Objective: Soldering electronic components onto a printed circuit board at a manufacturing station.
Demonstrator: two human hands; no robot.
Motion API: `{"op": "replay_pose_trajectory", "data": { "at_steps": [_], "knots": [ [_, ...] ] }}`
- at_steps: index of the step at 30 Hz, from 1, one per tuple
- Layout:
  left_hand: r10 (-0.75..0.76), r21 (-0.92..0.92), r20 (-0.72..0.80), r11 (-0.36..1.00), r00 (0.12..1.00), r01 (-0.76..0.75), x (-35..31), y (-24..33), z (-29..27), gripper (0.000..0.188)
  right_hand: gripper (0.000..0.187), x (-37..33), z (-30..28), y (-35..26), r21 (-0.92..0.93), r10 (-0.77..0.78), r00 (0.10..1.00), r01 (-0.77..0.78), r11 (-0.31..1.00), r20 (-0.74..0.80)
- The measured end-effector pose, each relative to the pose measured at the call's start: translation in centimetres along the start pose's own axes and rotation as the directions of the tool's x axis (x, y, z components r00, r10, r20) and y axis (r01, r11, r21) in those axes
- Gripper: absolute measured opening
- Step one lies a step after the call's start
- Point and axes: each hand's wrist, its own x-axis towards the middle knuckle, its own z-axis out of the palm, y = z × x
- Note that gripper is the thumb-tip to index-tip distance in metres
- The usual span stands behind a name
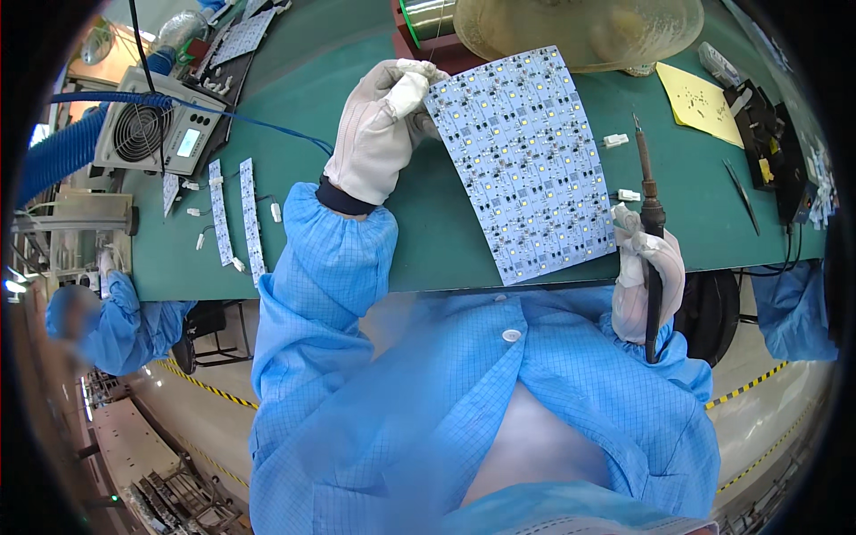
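A white LED circuit board [526, 165], dotted with small yellow LEDs and dark chips, is tilted up in front of me. My left hand [379, 134], in a white glove, is closed at its upper left corner. Between the fingertips a thin strand seems to run up toward the wire spool [432, 16]. My right hand [649, 276], also gloved, is wrapped round a soldering iron [654, 214] whose tip points up and away. Its fingertips are at the board's lower right edge. Two white connectors [628, 195] stick out on wires from the board's right side.
Narrow LED strips [251, 214] with white connectors lie at left on the green mat [312, 116], near a fan-cooled box [156, 134]. A translucent bowl [580, 31] stands at the back. To the right are a yellow pad [700, 105], tweezers [741, 196] and a black stand [769, 147].
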Motion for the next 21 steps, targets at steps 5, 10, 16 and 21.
{"op": "replay_pose_trajectory", "data": {
  "at_steps": [5,10,16,21],
  "knots": [
    [-0.019,0.069,-0.011,0.997,1.000,0.019,-0.2,0.6,0.2,0.031,0.018,0.5,-0.2,-0.4,-0.036,-0.025,0.999,0.025,0.999,0.024],
    [-0.033,0.088,-0.035,0.996,0.999,0.036,-0.2,0.8,0.4,0.030,0.018,0.2,-0.2,-0.2,0.031,0.028,0.999,-0.029,0.999,0.014],
    [-0.059,0.167,-0.008,0.984,0.998,0.059,-0.1,1.6,0.3,0.030,0.022,0.7,-0.3,-0.2,-0.035,0.003,1.000,-0.002,0.999,0.023],
    [-0.042,0.053,-0.043,0.998,0.998,0.044,-0.2,1.3,0.1,0.030,0.032,1.9,0.5,-0.7,0.297,0.301,0.954,-0.286,0.911,-0.006]
  ]
}}
